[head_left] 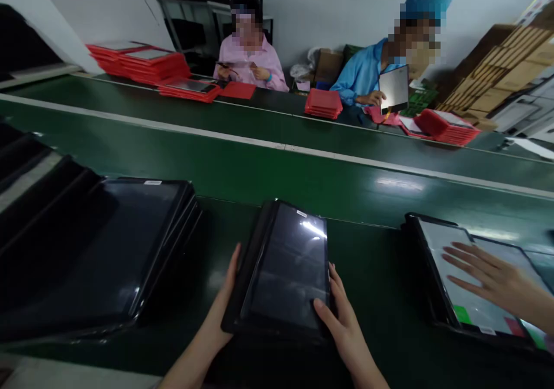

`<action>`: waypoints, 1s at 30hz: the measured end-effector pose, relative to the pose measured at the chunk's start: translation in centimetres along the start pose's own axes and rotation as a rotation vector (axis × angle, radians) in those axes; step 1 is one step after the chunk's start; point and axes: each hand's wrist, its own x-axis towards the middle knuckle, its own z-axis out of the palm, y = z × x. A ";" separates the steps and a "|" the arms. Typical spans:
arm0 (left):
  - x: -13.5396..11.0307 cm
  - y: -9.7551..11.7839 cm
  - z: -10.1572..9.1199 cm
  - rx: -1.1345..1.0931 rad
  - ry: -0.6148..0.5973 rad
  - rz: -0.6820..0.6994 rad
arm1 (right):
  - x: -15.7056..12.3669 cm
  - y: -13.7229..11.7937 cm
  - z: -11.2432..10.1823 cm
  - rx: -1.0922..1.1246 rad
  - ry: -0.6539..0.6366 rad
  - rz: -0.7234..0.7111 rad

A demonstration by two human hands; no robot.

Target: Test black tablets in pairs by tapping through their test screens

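A small stack of dark, glossy screen panels [289, 268] lies in front of me, the top one under a shiny film with a white label at its far edge. My left hand [225, 296] presses along the stack's left side, its thumb hidden. On the right edge rests my right hand [341, 314], thumb over the top panel and fingers down the side. Between them both hands hold the stack. Left of it is a pile of larger black panels [142, 250] with clear film edges.
A co-worker's hand [489, 273] is over light-faced panels [441, 245] at my right. Beyond the green conveyor belt [242, 164], two people handle panels beside red stacks [151, 68], with further red packs [322, 103] between them. Cardboard [511, 71] is piled at the far right.
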 end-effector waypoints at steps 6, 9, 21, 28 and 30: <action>2.0 -0.2 -2.1 0.158 0.052 0.121 | -0.4 -0.7 1.8 0.251 0.025 0.164; 0.9 1.1 -1.6 0.055 0.049 0.038 | -0.6 -0.7 3.1 0.472 -0.015 0.330; -2.4 2.0 2.2 -0.056 -0.039 -0.244 | -5.4 -4.2 0.3 -0.003 -0.197 -0.046; -3.8 1.6 2.1 -0.191 -0.076 -0.465 | -4.4 -8.3 0.3 -0.147 -0.065 -0.428; -4.1 1.6 1.9 -0.192 -0.100 -0.476 | -3.7 -9.1 0.0 -0.165 -0.031 -0.469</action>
